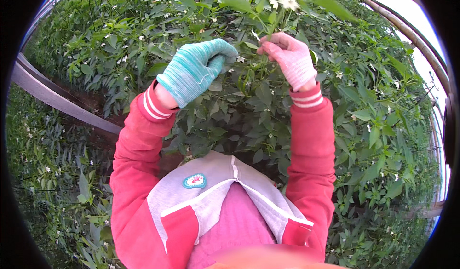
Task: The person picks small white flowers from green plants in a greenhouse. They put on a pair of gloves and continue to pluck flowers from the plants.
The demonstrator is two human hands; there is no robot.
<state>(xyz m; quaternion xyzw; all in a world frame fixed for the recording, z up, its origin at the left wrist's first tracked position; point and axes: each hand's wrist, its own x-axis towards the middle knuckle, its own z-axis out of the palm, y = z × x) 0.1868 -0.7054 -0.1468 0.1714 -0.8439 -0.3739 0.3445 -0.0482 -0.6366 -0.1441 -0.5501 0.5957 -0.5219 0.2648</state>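
My right hand (287, 57), in a pink-and-white knit glove, pinches the green stem of a pepper plant shoot (271, 26) between thumb and fingers. Leaves and white flowers (288, 4) of that shoot rise above the grip, blurred at the top. To the left, my left hand (197, 69) wears a teal knit glove with grey fingertips. Its fingers curl inward towards the thumb, and whether anything is between them is hidden. A small white flower (240, 59) shows just beside those fingertips. Dense pepper foliage (230, 114) fills the space below and between both hands.
More flowering pepper plants (373, 125) crowd the right side, and another row (46, 168) grows at the left. A pale curved beam (64, 96) crosses the left side. Bent poles (413, 32) of a greenhouse frame arch at the upper right. Thin dark strings (90, 6) hang among the plants.
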